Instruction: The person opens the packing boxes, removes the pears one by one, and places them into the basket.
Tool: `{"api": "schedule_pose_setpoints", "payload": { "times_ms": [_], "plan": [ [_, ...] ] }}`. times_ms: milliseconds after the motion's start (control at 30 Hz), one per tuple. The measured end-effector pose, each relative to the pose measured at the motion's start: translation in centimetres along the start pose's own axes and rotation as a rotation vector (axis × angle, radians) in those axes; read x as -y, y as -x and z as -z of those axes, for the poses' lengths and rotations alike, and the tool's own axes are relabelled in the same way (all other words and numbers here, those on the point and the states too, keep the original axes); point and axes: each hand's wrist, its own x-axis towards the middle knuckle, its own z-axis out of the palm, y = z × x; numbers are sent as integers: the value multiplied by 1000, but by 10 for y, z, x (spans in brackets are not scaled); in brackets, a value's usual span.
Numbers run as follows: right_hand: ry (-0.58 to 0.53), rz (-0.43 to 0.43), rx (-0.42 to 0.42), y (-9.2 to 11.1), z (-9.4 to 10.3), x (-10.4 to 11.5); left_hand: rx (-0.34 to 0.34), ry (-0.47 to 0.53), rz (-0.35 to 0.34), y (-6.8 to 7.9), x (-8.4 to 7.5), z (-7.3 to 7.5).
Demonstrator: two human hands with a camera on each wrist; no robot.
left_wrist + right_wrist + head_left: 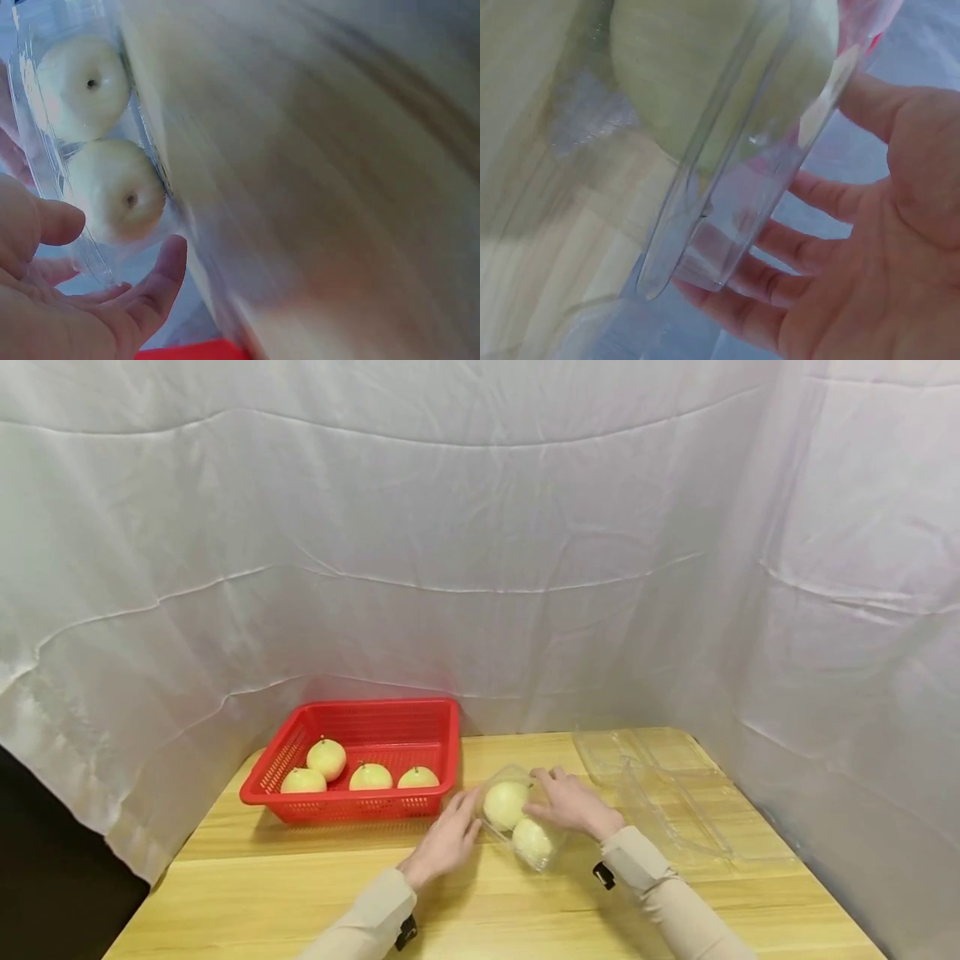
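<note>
A clear plastic box point(542, 862) with two round, pale yellow pears in it is between my hands over the table. Both pears, the upper pear point(82, 86) and the lower pear point(116, 191), lie side by side in the left wrist view. At the box's left end, my left hand point(447, 837) holds a corner between thumb and fingers. My right hand point(572, 803) grips the opposite side; in the right wrist view its fingers point(769, 281) lie along the clear wall. Whether a lid covers the pears is hard to tell.
A red slotted basket point(405, 727) with several more pears point(326, 760) stands at the left back. More clear plastic boxes point(675, 793) lie at the right on the wooden table point(247, 893). Pale grey cloth point(480, 552) hangs behind and at both sides.
</note>
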Motion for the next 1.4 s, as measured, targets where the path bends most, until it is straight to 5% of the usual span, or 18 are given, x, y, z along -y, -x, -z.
{"api": "schedule_pose_setpoints", "payload": {
  "times_ms": [267, 467, 733, 900, 1133, 1400],
  "plan": [
    [-41, -26, 80, 10, 0, 8, 22, 223, 133, -5, -3, 0],
    [-91, 149, 104, 17, -10, 9, 10, 338, 228, -9, -5, -4],
    [-3, 298, 187, 29, -21, 17, 77, 758, 424, -22, 1, -7],
    [89, 345, 188, 35, -27, 27, 111, 947, 483, -25, 14, -7],
    [143, 385, 101, 34, -33, 34, 112, 1070, 564, -28, 20, -6],
    [127, 389, 72, 35, -35, 35, 134, 1082, 556, -27, 24, -4]
  ]
}}
